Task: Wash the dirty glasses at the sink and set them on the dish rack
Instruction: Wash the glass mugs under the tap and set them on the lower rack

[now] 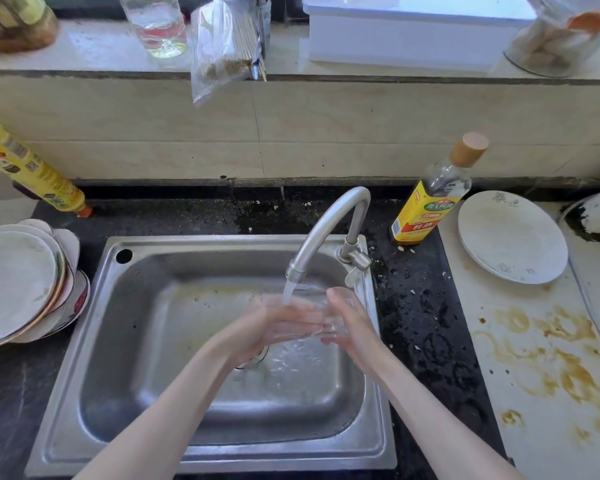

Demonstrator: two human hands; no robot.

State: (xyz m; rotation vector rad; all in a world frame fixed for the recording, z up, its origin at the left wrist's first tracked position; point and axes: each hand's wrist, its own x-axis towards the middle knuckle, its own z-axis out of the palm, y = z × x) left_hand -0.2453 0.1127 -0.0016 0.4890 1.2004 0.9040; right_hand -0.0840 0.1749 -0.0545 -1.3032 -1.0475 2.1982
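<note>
A clear glass is held on its side over the steel sink, under the water running from the curved tap. My left hand cups it from the left and below. My right hand grips it from the right, fingers wrapped round its far end. The glass is transparent and partly hidden by fingers and water, so its outline is faint. No dish rack shows in view.
A stack of plates sits left of the sink, with a yellow bottle behind it. To the right stand a seasoning bottle and a white plate on a stained counter. Jars and bags line the windowsill.
</note>
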